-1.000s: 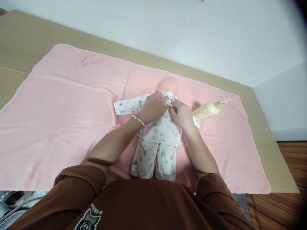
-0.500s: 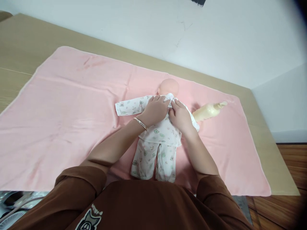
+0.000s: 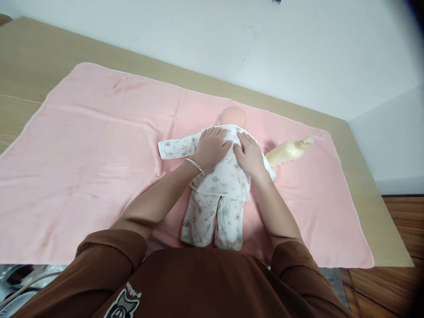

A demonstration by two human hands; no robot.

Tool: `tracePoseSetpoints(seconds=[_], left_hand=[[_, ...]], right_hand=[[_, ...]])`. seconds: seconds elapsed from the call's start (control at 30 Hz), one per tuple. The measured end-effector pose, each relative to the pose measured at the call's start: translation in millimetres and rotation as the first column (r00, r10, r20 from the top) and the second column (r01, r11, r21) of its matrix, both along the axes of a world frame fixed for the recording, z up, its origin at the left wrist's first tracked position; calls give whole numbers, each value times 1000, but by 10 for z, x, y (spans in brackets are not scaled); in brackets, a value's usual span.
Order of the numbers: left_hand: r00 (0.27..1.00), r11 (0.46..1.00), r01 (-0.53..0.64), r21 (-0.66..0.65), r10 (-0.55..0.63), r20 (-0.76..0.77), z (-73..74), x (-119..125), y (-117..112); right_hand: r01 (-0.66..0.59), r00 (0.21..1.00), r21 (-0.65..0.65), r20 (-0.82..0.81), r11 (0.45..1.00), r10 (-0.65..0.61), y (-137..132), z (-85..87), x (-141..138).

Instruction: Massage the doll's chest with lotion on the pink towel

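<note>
A baby doll [image 3: 233, 116] lies on a pink blanket [image 3: 99, 154], its bald head pointing away from me. It wears a white printed top [image 3: 221, 179] and matching trousers [image 3: 198, 221]. My left hand [image 3: 213, 147] rests flat on the upper left of the top, fingers outstretched. On the upper right of the same top lies my right hand [image 3: 249, 154], its fingers spread and thumb apart. The cloth between my hands is fairly smooth. One sleeve [image 3: 177, 148] stretches out to the left; the other is partly hidden by my right hand.
A cream pump bottle [image 3: 287, 152] lies on its side on the blanket, just right of the doll. The blanket covers much of a wooden table [image 3: 109, 55], which stands against a white wall [image 3: 198, 39]. Below the table's near left edge are some plastic-looking items [image 3: 28, 278].
My hands have moved apart a little and flattened; the fingers that met at the top's neckline have let go. The gathered cloth there now lies spread out.
</note>
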State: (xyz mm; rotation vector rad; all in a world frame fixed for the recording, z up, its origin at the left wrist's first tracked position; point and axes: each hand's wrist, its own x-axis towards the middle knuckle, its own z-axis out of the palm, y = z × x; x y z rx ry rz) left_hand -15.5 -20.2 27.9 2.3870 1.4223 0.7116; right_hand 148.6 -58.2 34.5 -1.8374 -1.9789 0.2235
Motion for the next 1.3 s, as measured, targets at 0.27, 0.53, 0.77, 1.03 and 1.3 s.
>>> tracePoseSetpoints(seconds=[0.27,0.53,0.77,1.03,1.3], left_hand=[[996,998,0,-66,6,91,46,-31,72],[974,994,-23,-103,46,222,29,-48,165],[953,995,-13,-99,42,300,14,-58,187],[948,994,10,-110,26,318,30,-56,184],[944,994,9,-110,28,329,-20,-50,224]], right_hand=[[118,989,94,78,989,-125,-164,218,-26],[-110,991,71,85,991,104,-202,-48,-341],[-57,998,156,22,986,54,-168,-81,-261],[-87,993,189,-56,978,99,-159,-120,-273],[-73,996,192,-45,979,83,-159,-147,-268]])
